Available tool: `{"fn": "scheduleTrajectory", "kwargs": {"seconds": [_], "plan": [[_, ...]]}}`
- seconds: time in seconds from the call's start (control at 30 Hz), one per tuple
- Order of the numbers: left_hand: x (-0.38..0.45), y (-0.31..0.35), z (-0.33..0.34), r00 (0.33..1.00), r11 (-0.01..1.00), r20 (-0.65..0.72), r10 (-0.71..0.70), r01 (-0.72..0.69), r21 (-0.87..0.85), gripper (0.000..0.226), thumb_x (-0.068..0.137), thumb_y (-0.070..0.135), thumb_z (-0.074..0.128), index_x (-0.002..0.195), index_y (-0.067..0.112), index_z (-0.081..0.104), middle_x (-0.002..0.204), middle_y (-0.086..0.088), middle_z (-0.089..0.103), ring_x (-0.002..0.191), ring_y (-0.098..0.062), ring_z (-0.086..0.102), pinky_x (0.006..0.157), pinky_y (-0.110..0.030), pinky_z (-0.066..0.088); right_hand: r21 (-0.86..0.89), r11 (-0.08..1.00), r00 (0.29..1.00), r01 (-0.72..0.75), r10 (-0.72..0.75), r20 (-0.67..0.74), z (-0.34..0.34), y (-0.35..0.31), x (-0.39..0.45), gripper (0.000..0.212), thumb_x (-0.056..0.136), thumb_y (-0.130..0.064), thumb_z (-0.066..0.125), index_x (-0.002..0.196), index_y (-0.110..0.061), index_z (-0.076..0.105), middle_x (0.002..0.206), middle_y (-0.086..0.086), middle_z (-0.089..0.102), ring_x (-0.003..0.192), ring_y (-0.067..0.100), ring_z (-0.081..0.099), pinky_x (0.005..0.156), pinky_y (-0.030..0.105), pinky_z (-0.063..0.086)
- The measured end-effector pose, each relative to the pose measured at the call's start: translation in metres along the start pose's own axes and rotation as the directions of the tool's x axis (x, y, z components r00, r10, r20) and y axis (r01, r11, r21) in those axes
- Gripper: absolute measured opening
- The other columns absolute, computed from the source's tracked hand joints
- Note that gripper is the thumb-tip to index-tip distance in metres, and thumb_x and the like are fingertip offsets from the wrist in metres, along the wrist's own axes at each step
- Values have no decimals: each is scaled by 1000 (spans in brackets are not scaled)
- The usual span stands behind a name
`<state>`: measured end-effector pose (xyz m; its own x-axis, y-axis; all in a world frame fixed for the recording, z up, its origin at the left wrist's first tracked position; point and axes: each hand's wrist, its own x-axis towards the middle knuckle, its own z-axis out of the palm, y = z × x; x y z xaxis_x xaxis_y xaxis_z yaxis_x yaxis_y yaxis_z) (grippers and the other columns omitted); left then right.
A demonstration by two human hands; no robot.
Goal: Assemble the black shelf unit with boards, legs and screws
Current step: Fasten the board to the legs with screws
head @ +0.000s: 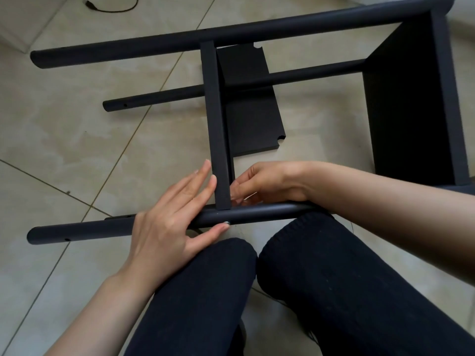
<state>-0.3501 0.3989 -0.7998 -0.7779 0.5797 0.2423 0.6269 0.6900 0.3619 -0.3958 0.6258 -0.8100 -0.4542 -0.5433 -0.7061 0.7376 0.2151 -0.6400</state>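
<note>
Unit on floor (64, 140), partly built: end board (411, 104) fixed to legs, mid board (216, 119) being seated on near leg (257, 214). Screw (226, 223) in, lower centre. Loose board (249, 109) remains. Left hand (169, 217) flat, steadying leg; right hand (259, 183) fingers curled at joint, contents unclear.

Right hand (259, 183): fingertips tucked behind the upright middle board (218, 129); any object pinched there is not discernible. Near leg (257, 214): its right end is hidden under the right forearm. Left hand (169, 219): thumb tip partly covers a screw head (226, 223), possibly seated in the leg. End board (416, 104): cut off by the right edge. Cable (113, 6): cut off by the top edge.
</note>
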Motion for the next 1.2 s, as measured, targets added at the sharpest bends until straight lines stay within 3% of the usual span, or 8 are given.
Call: {"fn": "scheduleTrajectory", "kwargs": {"seconds": [0.13,0.33,0.5,0.67,0.87,1.0,1.1,1.2], "plan": [[-1,2,0,1000,999,-6,22,-22,46,60,98,53,57,142,12,58,153,1,48,130,-12,56,73,-21,53,74,997,999,-25,22,42,-3,-1,-2,12,95,-10,60,87,-8,68,82,5,63,65,8,60,65,18,54],[-1,4,-2,1000,999,23,-19,18,29,61,97,54,57,146,16,53,154,6,46,125,-9,60,75,-16,48,-24,997,997,-75,76,3,-1,-2,1,17,93,-18,63,105,-6,62,70,-2,67,61,6,64,63,21,53],[-1,4,-3,999,1000,48,2,-3,26,59,98,52,56,148,21,50,155,5,45,128,-9,58,78,-20,51,-42,998,999,-46,45,-21,0,-3,1,17,95,-18,62,102,-3,65,79,3,64,61,6,63,60,19,53],[-1,3,-1,998,998,50,40,-42,42,53,98,48,56,142,19,57,154,-2,47,127,-17,60,75,-28,55,-126,991,999,-51,49,-20,4,-4,1,22,95,-19,61,75,-13,67,74,1,61,60,8,60,60,19,52],[-2,2,2,998,998,31,53,-54,36,52,97,46,59,140,17,59,152,-3,49,126,-16,61,74,-32,59,-152,988,1000,-25,24,-7,2,-6,1,13,97,-17,60,90,-10,69,82,3,64,79,18,56,79,31,46],[-2,1,2,998,998,32,56,-57,41,52,97,47,59,141,18,59,152,-2,49,125,-15,61,75,-31,58,-162,986,999,-44,44,-4,0,-7,1,15,96,-19,61,92,-8,69,80,2,63,70,11,57,74,27,48],[-1,2,1,998,998,32,56,-57,41,52,97,47,59,141,18,59,153,-2,48,124,-15,61,76,-30,58,-208,976,997,-62,53,-49,2,-5,5,23,93,-22,63,72,-12,66,70,-1,62,61,9,56,64,22,48],[-1,2,1,998,998,30,55,-56,35,52,97,46,60,140,18,60,152,-2,49,122,-16,64,74,-32,59,-230,972,997,-57,43,-66,4,-5,7,25,92,-23,64,68,-15,65,65,-4,63,55,6,58,55,18,49]]}}
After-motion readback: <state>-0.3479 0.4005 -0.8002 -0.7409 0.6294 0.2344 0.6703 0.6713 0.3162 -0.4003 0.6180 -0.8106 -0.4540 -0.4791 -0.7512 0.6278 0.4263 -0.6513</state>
